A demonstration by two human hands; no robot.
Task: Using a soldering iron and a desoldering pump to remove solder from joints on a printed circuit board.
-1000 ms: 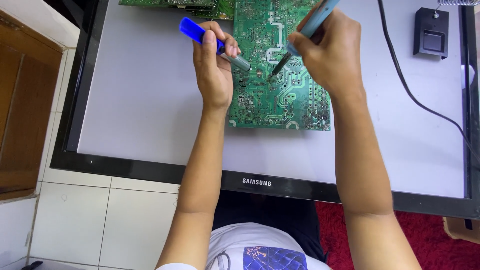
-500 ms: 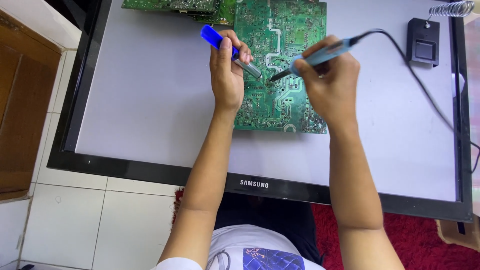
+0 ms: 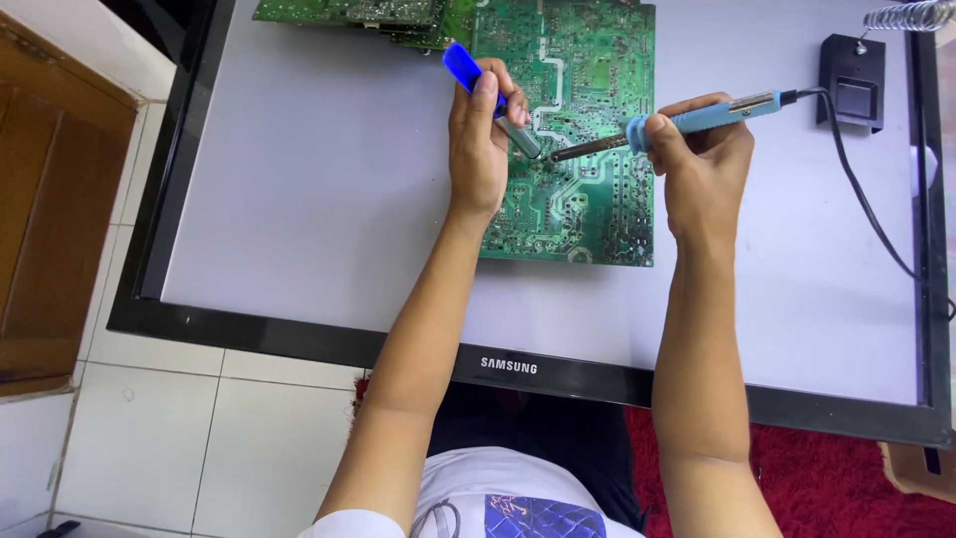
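Left hand (image 3: 481, 149) has fingers closed round a blue-handled pump tool (image 3: 490, 98), metal tip down on the green circuit board (image 3: 583, 120), which lies flat at 12 o'clock on the pale screen (image 3: 319, 179). Right hand (image 3: 705, 164), at 3 o'clock from the left, pinches a blue soldering iron (image 3: 677, 125), tip meeting the pump's tip on the board. No containers seen; black iron stand (image 3: 854, 88) sits at 2 o'clock, more boards (image 3: 349, 12) at 11, w/ white tile floor (image 3: 179, 438) and red rug (image 3: 846, 478) below.
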